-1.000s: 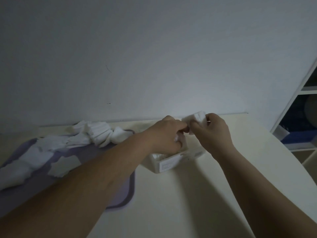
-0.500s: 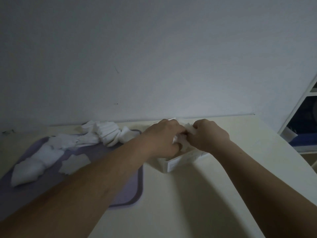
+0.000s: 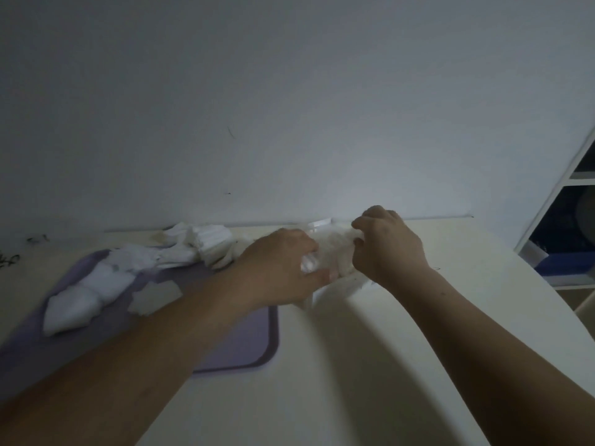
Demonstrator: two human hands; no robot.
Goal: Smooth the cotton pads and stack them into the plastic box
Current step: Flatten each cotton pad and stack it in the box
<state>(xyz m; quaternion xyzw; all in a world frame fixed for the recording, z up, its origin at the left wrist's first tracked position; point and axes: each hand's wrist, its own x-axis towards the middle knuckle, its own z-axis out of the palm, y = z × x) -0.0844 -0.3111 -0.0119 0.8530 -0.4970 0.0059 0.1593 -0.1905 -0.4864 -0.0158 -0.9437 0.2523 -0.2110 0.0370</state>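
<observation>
A small clear plastic box (image 3: 322, 224) stands on the cream table near the wall, mostly hidden by my hands. White cotton pads (image 3: 335, 249) fill it. My left hand (image 3: 283, 268) is at the box's left side, its fingers curled on the pads. My right hand (image 3: 386, 246) is at the right side, fingers bent down onto the same pads. More cotton pads (image 3: 206, 241) lie in a loose row on the purple mat (image 3: 244, 346) to the left, and one flat pad (image 3: 154, 299) lies apart from them.
The cream table (image 3: 354, 365) ends at a grey wall just behind the box. A white shelf unit (image 3: 560, 194) with dark and blue contents stands at the right. The table's right edge curves away toward the shelf.
Both hands have come down from above the box, bringing a pad into it. The view has shifted a little to the right.
</observation>
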